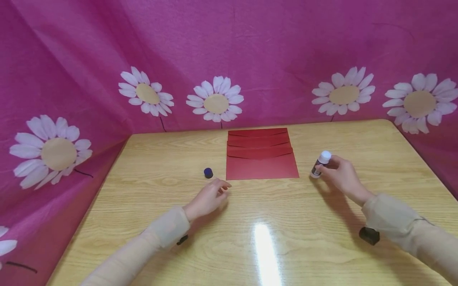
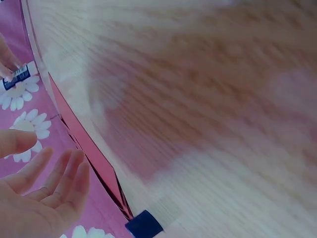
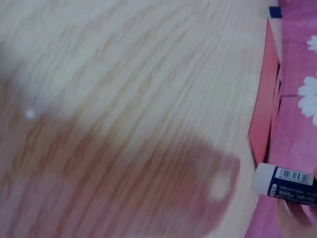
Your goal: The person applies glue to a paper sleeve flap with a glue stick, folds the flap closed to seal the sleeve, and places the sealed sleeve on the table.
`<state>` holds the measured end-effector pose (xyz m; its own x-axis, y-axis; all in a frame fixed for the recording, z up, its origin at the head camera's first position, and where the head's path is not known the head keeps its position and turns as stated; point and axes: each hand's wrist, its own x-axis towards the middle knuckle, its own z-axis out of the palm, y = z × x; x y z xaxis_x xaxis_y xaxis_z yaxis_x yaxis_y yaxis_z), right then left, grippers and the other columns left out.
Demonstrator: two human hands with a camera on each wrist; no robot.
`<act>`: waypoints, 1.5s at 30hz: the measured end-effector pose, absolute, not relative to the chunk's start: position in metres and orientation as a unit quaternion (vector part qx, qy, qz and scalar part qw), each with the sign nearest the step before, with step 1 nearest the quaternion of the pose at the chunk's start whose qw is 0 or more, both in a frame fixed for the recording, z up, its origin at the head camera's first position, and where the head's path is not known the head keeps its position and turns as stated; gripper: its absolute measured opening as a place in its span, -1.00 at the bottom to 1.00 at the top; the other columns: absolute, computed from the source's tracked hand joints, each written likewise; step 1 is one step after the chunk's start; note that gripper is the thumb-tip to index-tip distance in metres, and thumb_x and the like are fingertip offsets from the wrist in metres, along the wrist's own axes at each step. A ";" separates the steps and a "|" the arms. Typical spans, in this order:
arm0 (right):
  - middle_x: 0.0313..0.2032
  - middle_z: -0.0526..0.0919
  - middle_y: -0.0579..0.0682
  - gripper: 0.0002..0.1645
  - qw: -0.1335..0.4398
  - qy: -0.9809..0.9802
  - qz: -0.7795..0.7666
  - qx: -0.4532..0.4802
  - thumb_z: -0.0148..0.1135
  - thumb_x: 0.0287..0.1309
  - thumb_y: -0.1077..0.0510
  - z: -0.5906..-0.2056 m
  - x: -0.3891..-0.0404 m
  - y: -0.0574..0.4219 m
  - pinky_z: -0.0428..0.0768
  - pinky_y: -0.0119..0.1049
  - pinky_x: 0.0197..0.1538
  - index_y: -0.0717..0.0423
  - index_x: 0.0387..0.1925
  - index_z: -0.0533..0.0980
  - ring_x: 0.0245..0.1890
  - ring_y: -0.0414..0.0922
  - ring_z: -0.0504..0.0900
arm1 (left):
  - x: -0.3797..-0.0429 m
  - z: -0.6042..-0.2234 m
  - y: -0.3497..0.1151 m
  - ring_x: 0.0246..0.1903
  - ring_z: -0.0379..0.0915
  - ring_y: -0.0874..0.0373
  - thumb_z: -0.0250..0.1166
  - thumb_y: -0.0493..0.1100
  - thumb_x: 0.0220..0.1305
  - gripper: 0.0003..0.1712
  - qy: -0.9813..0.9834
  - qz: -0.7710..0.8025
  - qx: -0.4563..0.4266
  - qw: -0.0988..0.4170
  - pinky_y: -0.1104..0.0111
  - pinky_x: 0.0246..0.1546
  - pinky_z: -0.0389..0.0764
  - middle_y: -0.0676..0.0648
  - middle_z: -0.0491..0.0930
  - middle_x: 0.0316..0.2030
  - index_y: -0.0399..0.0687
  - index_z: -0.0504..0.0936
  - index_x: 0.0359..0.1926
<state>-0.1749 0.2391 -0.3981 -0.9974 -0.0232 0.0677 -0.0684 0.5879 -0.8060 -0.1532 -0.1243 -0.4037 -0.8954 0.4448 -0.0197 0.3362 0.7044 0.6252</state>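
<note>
My right hand [image 1: 341, 174] grips a glue stick [image 1: 319, 166] with white ends and a dark label, held nearly upright to the right of the envelopes. A barcode shows on the glue stick [image 3: 293, 184] in the right wrist view. Whether its lower end touches the table cannot be told. My left hand [image 1: 208, 197], fingers relaxed and holding nothing, hovers over the table just below a small dark blue cap [image 1: 208, 172]. Between the hands, several red envelopes [image 1: 262, 167] overlap in a stack, flaps toward the far side.
The wooden table [image 1: 161, 190] has its far edge against a magenta cloth [image 1: 272, 47] with white daisies. Black wrist devices [image 1: 369, 235] show under the sleeves. A bright reflection lies on the table's near middle.
</note>
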 end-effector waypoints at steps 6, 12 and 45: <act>-0.14 0.52 0.35 -0.50 0.032 -0.880 0.472 0.041 0.15 0.11 0.07 -0.385 -0.167 0.223 0.40 -0.66 -0.29 0.42 -0.06 0.40 -0.37 -0.58 0.38 | -0.151 -0.400 -0.115 -0.19 0.44 0.06 0.09 -0.32 0.19 -0.70 0.914 0.330 0.219 0.087 0.30 -0.17 0.49 -0.15 0.48 -0.16 -0.26 0.46 -0.02; -0.10 0.52 0.27 -0.44 0.016 -0.871 0.490 0.039 0.17 0.08 -0.02 -0.369 -0.161 0.207 0.40 -0.62 -0.22 0.33 -0.03 0.41 -0.32 -0.55 0.42 | -0.148 -0.395 -0.103 -0.17 0.43 0.06 0.10 -0.28 0.21 -0.68 0.897 0.375 0.223 0.072 0.28 -0.13 0.47 -0.17 0.49 -0.13 -0.28 0.44 0.00; -0.16 0.55 0.06 -0.30 -0.135 -0.656 0.742 0.030 0.24 0.02 0.14 -0.338 -0.119 0.136 0.46 -0.33 -0.03 0.53 0.07 0.22 -0.15 -0.21 0.56 | -0.109 -0.376 -0.051 -0.22 0.45 0.10 0.32 -0.21 0.02 -0.56 0.813 0.531 0.233 -0.052 0.37 -0.18 0.48 -0.06 0.53 -0.18 -0.21 0.41 -0.06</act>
